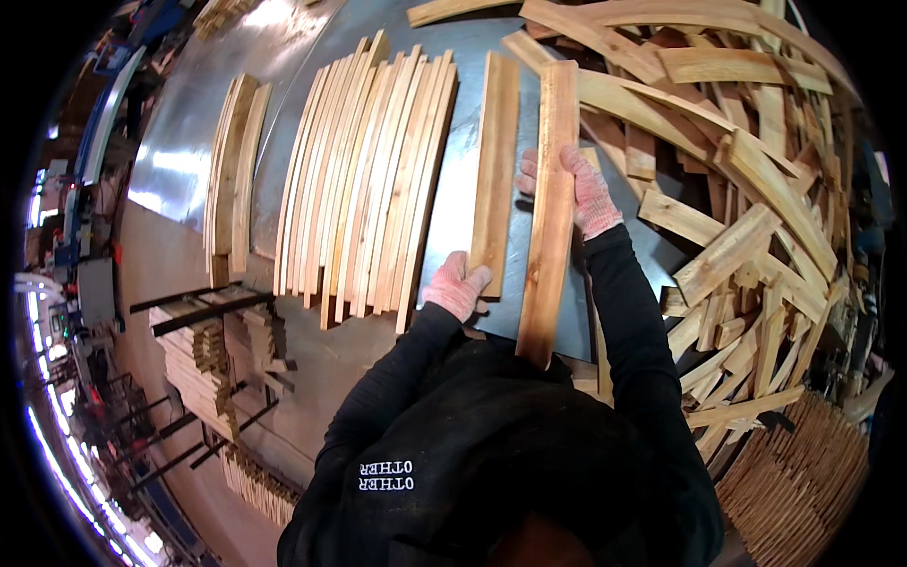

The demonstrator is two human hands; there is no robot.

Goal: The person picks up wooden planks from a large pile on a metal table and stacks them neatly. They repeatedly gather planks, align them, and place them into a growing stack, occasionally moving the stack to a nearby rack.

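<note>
Both my hands wear pale knitted gloves and work over a grey metal table (453,189). My left hand (456,285) grips the near end of a short flat wooden slat (496,161) that lies on the table. My right hand (584,194) is wrapped around the middle of a longer wooden slat (548,217), which runs from the table's far part back to my chest. The two slats lie side by side, a little apart.
A row of several slats (364,180) stands packed edge to edge left of my hands, with a smaller group (234,170) further left. A loose heap of slats (746,189) fills the right side. Stacked wood (203,364) sits below on the left.
</note>
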